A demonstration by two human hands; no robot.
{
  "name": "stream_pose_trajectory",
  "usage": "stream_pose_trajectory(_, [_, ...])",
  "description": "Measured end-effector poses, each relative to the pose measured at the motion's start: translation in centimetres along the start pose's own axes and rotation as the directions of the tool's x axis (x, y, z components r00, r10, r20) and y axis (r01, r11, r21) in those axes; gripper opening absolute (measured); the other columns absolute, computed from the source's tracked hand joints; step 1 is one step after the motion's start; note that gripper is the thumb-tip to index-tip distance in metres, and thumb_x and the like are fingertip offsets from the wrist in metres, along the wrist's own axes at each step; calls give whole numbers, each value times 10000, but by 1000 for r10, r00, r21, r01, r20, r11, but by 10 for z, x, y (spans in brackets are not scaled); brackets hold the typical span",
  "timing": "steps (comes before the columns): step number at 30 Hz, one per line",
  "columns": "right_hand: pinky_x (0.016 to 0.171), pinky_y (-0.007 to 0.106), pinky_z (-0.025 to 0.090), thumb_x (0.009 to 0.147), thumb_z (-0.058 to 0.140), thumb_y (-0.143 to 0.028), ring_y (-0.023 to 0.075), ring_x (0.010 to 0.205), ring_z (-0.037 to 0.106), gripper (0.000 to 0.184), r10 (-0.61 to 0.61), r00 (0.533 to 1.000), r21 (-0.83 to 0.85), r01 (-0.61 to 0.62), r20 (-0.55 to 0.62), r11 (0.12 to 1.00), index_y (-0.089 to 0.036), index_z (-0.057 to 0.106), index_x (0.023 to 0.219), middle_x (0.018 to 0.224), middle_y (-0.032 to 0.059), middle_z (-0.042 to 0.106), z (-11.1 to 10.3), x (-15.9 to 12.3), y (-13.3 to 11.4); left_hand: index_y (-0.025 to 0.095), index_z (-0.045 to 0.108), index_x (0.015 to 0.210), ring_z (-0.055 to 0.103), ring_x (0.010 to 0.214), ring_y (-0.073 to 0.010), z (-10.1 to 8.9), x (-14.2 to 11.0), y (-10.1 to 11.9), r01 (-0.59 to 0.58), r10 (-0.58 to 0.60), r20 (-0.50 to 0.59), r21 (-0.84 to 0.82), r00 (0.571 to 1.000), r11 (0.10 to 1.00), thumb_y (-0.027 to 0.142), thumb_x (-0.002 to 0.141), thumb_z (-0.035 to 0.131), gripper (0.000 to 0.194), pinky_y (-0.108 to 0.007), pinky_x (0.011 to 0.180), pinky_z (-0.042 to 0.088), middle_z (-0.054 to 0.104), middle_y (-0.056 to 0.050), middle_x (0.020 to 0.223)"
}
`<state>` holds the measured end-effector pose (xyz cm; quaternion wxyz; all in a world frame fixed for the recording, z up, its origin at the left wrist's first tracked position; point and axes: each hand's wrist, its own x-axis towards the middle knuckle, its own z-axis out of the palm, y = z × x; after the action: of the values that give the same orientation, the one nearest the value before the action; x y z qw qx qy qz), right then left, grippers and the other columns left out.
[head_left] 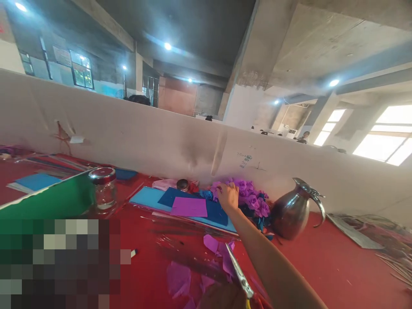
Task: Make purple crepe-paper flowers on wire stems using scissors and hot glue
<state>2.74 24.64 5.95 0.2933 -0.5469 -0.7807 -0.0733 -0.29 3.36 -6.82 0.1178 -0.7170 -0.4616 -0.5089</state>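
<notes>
My right hand (228, 196) reaches to the back of the table, its fingers closed at a purple paper flower (215, 189) on the left side of a bunch of purple paper roses (251, 195). Part of that bunch is hidden behind the hand. Below my forearm, a pair of scissors (238, 270) points up and left, blades nearly together. A dark brown shape beside the scissors at the bottom edge may be my left hand (222, 297); its fingers cannot be made out. Cut purple paper pieces (179, 278) lie scattered around there.
A steel jug (291, 210) stands right of the roses. Blue sheets (149, 197) and a purple sheet (189, 207) lie stacked on the red table (141, 236). A lidded glass jar (103, 189) stands by a green panel (64, 197). Behind rises a pale partition (154, 141).
</notes>
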Motion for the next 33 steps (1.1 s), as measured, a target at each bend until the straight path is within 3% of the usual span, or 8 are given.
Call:
stream_pose_trajectory(4, [832, 360, 268, 852, 505, -171, 254, 1018, 494, 228, -14, 995, -74, 22, 98, 997, -230, 721, 895, 894, 81, 730, 26, 11, 4, 301, 694, 919, 505, 331, -141, 17, 10, -16, -4, 5, 35, -54, 999, 999, 302, 887, 483, 213, -298, 428, 456, 584, 11, 418])
stream_pose_trajectory(9, [835, 359, 286, 827, 517, -123, 251, 1003, 522, 243, -11, 983, -103, 31, 181, 994, -226, 725, 897, 846, 91, 729, 39, 5, 12, 296, 691, 908, 520, 368, -128, 22, 4, -16, -58, 63, 94, -61, 994, 996, 257, 877, 511, 187, -285, 454, 455, 606, 4, 464])
stream_pose_trajectory(13, [858, 334, 323, 840, 475, -101, 231, 1035, 518, 328, -21, 988, -67, 31, 153, 997, -223, 679, 1067, 984, 79, 716, 23, -7, 15, 263, 677, 830, 595, 474, -154, 14, -6, 0, -96, 97, 80, -16, 992, 995, 138, 837, 509, 209, -289, 491, 469, 635, -20, 539])
stream_pose_trajectory(17, [892, 304, 365, 808, 480, -72, 222, 1063, 531, 363, -19, 994, 13, 18, 105, 1000, -183, 669, 1097, 1069, 88, 694, -10, -28, 18, 215, 626, 779, 636, 559, -141, -7, 1, 16, -152, 154, -40, 42, 987, 988, 128, 842, 485, 177, -268, 529, 465, 669, -10, 626])
stream_pose_trajectory(20, [878, 277, 413, 791, 508, -80, 202, 991, 589, 324, -27, 996, 98, 18, 87, 995, -185, 683, 1043, 1021, 68, 711, -39, -68, 16, 226, 634, 861, 659, 638, -147, -26, 13, 25, -119, 120, 28, -31, 992, 992, 114, 850, 438, 226, -263, 573, 478, 715, -9, 747])
stream_pose_trajectory(24, [796, 261, 481, 850, 487, -158, 183, 891, 639, 219, -67, 998, 312, 60, 11, 948, -211, 687, 925, 932, 42, 720, -72, -158, 11, 225, 656, 853, 665, 683, -168, -40, 19, 29, 9, -5, 48, -85, 999, 996, 50, 784, 406, 313, -277, 591, 504, 725, -26, 794])
stream_pose_trajectory(29, [631, 255, 507, 871, 475, -165, 177, 722, 648, 197, -44, 993, 452, 90, -110, 888, -234, 658, 853, 799, 37, 699, -86, -264, 20, 226, 683, 941, 675, 814, -187, -45, 15, 20, 182, -175, 72, -100, 982, 978, 33, 741, 423, 381, -305, 705, 537, 729, -41, 898])
stream_pose_trajectory(33, [639, 262, 496, 899, 457, -146, 158, 673, 639, 216, -166, 978, 380, 204, -129, 902, -219, 660, 894, 755, 30, 694, -91, -294, 29, 200, 682, 946, 655, 829, -197, -51, 23, 6, 421, -437, -75, -164, 896, 892, 128, 828, 408, 306, -337, 762, 518, 719, -68, 888])
